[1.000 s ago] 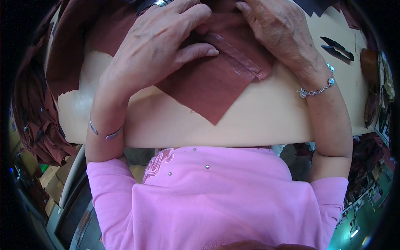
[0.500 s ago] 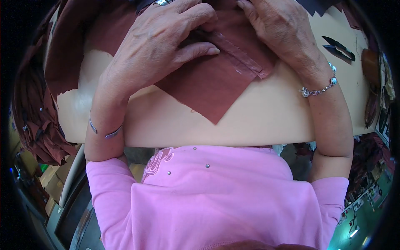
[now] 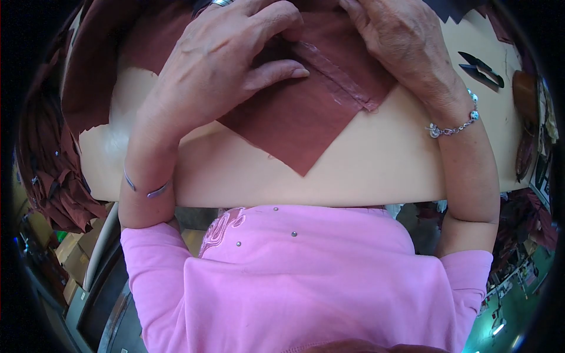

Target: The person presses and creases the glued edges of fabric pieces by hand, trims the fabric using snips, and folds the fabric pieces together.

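Observation:
A reddish-brown cloth piece point(image 3: 294, 132) lies on the pale tabletop, one corner pointing toward me. Across it runs a narrow folded strip point(image 3: 338, 79) with a shiny, whitish surface. My left hand point(image 3: 235, 56) bends over the cloth to the left of this strip, index finger curled against the fabric and thumb stretched out over it. On the other side, my right hand point(image 3: 400, 38) is curled over the cloth's upper right part, with its thumb near the top edge of the view. The remaining fingertips of both hands are partly hidden or cut off.
Black thread snips point(image 3: 482, 70) lie on the table point(image 3: 353, 170) at the right. More brown cloth point(image 3: 94, 65) drapes over the left side, with a bunched heap point(image 3: 56, 170) hanging beyond the edge. A brown rounded object point(image 3: 524, 91) sits at the right edge.
The folded strip looks flatter at its lower right end. My right hand has shifted slightly, while my left hand stays nearly in place.

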`<state>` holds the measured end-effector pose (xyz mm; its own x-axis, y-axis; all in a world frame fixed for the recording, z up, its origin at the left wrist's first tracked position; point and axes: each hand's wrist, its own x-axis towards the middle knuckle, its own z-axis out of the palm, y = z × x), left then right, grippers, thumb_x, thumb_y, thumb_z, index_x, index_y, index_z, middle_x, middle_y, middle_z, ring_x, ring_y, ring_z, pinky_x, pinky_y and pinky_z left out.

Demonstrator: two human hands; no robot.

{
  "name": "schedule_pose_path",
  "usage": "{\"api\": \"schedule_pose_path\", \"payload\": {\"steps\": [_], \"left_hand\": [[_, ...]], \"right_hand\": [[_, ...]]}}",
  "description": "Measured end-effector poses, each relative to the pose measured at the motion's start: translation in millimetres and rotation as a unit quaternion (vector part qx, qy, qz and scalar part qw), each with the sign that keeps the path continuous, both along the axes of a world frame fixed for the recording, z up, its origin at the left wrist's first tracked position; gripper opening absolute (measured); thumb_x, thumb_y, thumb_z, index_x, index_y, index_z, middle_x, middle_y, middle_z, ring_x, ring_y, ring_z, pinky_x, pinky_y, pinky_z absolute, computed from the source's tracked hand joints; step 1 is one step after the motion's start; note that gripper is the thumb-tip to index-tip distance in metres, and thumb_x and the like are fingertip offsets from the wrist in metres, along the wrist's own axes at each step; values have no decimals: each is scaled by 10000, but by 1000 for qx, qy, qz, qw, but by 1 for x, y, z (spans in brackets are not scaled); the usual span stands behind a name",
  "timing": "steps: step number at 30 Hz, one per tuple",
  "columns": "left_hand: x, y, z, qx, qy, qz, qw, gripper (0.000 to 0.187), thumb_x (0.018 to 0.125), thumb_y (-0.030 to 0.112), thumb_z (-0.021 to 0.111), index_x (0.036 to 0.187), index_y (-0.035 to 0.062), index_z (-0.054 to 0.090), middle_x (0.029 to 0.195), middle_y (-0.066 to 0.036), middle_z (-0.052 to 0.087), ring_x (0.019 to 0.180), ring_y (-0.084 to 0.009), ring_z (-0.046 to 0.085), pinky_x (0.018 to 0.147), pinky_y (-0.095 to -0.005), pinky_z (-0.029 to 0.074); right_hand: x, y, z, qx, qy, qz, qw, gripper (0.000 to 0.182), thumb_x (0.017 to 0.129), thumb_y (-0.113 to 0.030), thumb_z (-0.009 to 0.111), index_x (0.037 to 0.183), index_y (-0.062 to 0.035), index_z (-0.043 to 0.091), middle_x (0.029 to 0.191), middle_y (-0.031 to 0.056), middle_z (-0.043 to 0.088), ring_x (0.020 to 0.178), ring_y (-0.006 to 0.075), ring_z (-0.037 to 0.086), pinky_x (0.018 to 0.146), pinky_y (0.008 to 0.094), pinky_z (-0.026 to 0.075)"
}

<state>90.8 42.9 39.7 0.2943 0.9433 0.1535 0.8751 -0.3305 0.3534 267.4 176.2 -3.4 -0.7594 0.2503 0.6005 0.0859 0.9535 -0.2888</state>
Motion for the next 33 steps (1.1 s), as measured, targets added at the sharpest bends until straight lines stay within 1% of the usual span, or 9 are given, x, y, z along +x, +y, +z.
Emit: {"api": "schedule_pose_path", "payload": {"steps": [4, 7, 9, 14, 18, 21, 24, 29, 33], "left_hand": [[-2, 0, 2, -33, -13, 9, 999, 345, 772, 258, 747, 969, 31, 578, 970, -119, 529, 912, -291, 516, 813, -357, 434], [-2, -1, 2, -39, -17, 18, 999, 356, 772, 270, 748, 970, 30, 574, 968, -116, 527, 913, -286, 511, 816, -357, 432], [9, 1, 19, -87, 5, 41, 995, 347, 776, 269, 744, 965, 35, 571, 965, -114, 526, 914, -284, 508, 817, -353, 428], [-5, 4, 1, -53, -19, -15, 998, 317, 785, 270, 733, 920, 48, 552, 928, -106, 518, 891, -285, 497, 795, -352, 413], [-4, 7, 4, -62, -24, -24, 997, 312, 788, 275, 728, 887, 51, 534, 899, -102, 507, 870, -289, 485, 771, -360, 401], [-6, 7, 5, -83, -6, -21, 996, 312, 790, 276, 725, 882, 51, 529, 893, -105, 503, 869, -290, 483, 767, -364, 400], [4, 6, 19, -123, 18, 7, 992, 307, 794, 277, 720, 882, 51, 530, 888, -106, 501, 872, -293, 486, 770, -365, 402], [-3, 1, 1, -51, -2, -11, 999, 297, 795, 275, 714, 913, 53, 555, 914, -105, 515, 903, -291, 500, 789, -363, 409], [5, -2, 11, 17, 17, -14, 1000, 300, 784, 262, 717, 947, 50, 581, 954, -104, 535, 917, -289, 513, 808, -365, 415]], "right_hand": [[-1, 1, -5, 18, 39, 15, 999, 386, 801, 21, 583, 1186, 7, 578, 1100, 192, 648, 935, 322, 659, 807, 360, 538], [0, 0, -1, 7, 12, 6, 1000, 384, 802, 19, 583, 1185, 9, 578, 1099, 192, 649, 935, 320, 659, 808, 360, 537], [0, -1, 2, 2, -11, -2, 1000, 383, 803, 18, 582, 1186, 11, 577, 1097, 192, 649, 932, 319, 660, 808, 359, 537], [-1, 0, -3, 6, 15, 8, 1000, 374, 809, 15, 580, 1183, 10, 580, 1091, 185, 653, 927, 317, 661, 809, 357, 536], [-1, -1, 1, 15, 1, 2, 1000, 362, 813, 10, 581, 1175, 5, 588, 1085, 177, 657, 929, 313, 660, 807, 356, 536], [-1, 2, -3, 31, 25, 14, 999, 358, 812, 7, 585, 1170, -1, 592, 1082, 175, 658, 927, 311, 660, 804, 356, 537], [-1, 1, -1, 28, 2, 6, 1000, 358, 811, 7, 588, 1169, -3, 592, 1085, 176, 656, 930, 312, 660, 806, 357, 537], [-2, 1, 1, 7, -17, 6, 1000, 371, 806, 22, 588, 1177, 2, 587, 1096, 179, 652, 950, 318, 657, 819, 358, 537], [-1, 3, -4, 13, 33, 18, 999, 390, 797, 44, 590, 1186, 16, 580, 1103, 186, 649, 965, 321, 654, 840, 357, 536]]}}
